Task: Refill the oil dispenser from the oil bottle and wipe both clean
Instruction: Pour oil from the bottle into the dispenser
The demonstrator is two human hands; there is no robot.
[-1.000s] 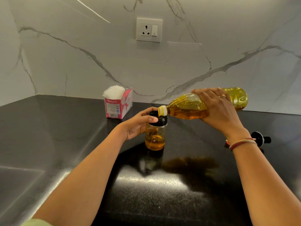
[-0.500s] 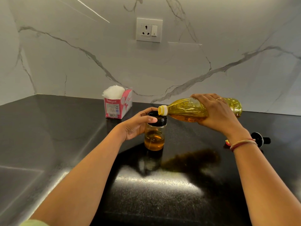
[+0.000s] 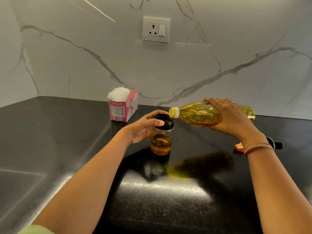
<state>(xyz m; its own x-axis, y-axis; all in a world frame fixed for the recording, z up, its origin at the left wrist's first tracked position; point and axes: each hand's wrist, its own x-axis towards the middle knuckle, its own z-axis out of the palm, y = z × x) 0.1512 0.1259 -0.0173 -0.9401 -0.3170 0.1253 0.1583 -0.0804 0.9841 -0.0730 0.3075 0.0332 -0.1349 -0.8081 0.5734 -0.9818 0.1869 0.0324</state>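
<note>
Yellow oil fills most of the bottle [image 3: 199, 115], which the right hand [image 3: 234, 119] clamps around the middle and keeps almost level, its open yellow neck just over the black rim of the dispenser [image 3: 162, 137]. The dispenser stands upright near the middle of the desk [image 3: 50, 132], toward the back edge, about one third full. The left hand [image 3: 143, 130] closes its grip on the collar to steady it.

No stream is clear to see at the neck. With the bottle so full, I think a small extra tilt could send out a gush that overshoots the narrow mouth and runs down the glass and onto the desk. Oily fingers could also slip. The tissue box [image 3: 123, 107] waits near the back edge, behind the left hand, within reach for wiping.
</note>
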